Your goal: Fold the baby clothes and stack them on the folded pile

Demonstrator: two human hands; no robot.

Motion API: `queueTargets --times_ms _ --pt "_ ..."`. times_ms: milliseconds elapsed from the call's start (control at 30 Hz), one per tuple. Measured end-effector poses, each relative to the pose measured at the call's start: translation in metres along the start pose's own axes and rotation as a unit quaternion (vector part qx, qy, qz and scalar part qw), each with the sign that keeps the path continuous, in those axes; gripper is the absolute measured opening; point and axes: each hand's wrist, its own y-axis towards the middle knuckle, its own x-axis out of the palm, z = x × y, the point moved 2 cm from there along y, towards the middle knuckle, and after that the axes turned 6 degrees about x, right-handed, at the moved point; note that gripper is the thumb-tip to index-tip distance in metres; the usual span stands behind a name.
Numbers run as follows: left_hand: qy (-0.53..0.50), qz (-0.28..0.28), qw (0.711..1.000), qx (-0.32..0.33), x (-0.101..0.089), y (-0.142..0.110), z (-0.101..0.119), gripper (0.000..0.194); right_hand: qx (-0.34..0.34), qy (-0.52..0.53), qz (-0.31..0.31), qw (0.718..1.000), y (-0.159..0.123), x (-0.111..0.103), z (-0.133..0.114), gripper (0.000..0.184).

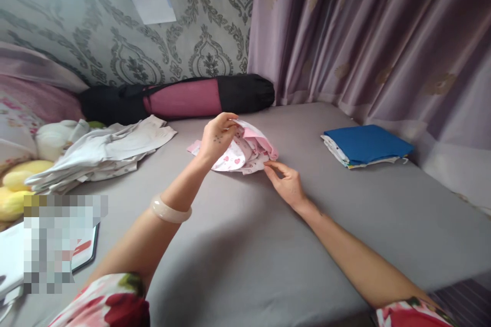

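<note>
"Starting closest to me, tell me how my hands sit on the grey sheet [268, 245] side."

"My left hand [217, 138], past the pale bracelet [171, 210], reaches over the left part of the garment [230, 159]. Its grip is together, clamped on the far edge and holding that edge up."

"And my right hand [287, 184]?"

"Lower and nearer to me. Thumb and finger meet at the near right edge, and I read that grip as closed on the hem. The fingers hide just how much cloth it has."

"So where does the garment lie from each grip?"

"Between them, around mid-sheet. It's white with hearts and pink trim, and it bunches mostly left to right. From my right grip the cloth lies away and to the left; from my left grip it drops toward me and spreads right. A pink end pokes out left of my left wrist."

"Which hand is nearer which part?"

"Left has the far edge, right has the near right edge. The line between my grips runs slantwise across the bunched cloth, so I judge that slant is what matters for any pull."

"And beyond?"

"A pale clothes pile [115, 143] off to the left, a blue-topped folded stack [368, 143] well apart on the right, then a long black-and-maroon bag [187, 98] along the patterned wall [210, 51]."
</note>
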Motion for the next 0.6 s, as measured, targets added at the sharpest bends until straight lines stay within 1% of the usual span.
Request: queueTargets --times_ms 100,133,200,267,333,433,500,533,600 --pt "0.036 0.042 0.998 -0.025 -0.011 -0.003 -0.006 0.025 0.024 0.055 0.01 0.998 0.005 -0.006 -0.002 0.026" --pt "0.04 0.048 0.998 -0.031 -0.013 -0.005 -0.007 0.023 0.039 0.075 0.001 0.996 0.006 -0.008 -0.003 0.026" --pt "0.035 0.053 0.997 -0.04 -0.014 -0.009 -0.009 0.018 0.076 0.129 -0.044 0.988 0.008 -0.012 -0.004 0.028" --pt "0.019 0.048 0.997 -0.05 -0.013 -0.012 -0.012 0.016 0.118 0.198 -0.108 0.967 0.008 -0.016 -0.006 0.03" --pt "0.013 0.041 0.997 -0.07 -0.011 -0.014 -0.016 0.018 0.152 0.262 -0.162 0.939 0.008 -0.021 -0.008 0.035" --pt "0.042 0.041 0.992 -0.114 -0.011 -0.019 -0.021 0.022 0.182 0.315 -0.202 0.909 0.009 -0.026 -0.007 0.045" --pt "0.06 0.046 0.986 -0.147 -0.012 -0.021 -0.023 0.021 0.193 0.32 -0.208 0.904 0.01 -0.027 -0.005 0.046" --pt "0.059 0.05 0.983 -0.166 -0.012 -0.023 -0.023 0.02 0.197 0.314 -0.207 0.905 0.01 -0.027 -0.003 0.045" --pt "0.028 0.058 0.976 -0.208 -0.013 -0.026 -0.023 0.018 0.196 0.283 -0.193 0.919 0.011 -0.027 -0.001 0.041"
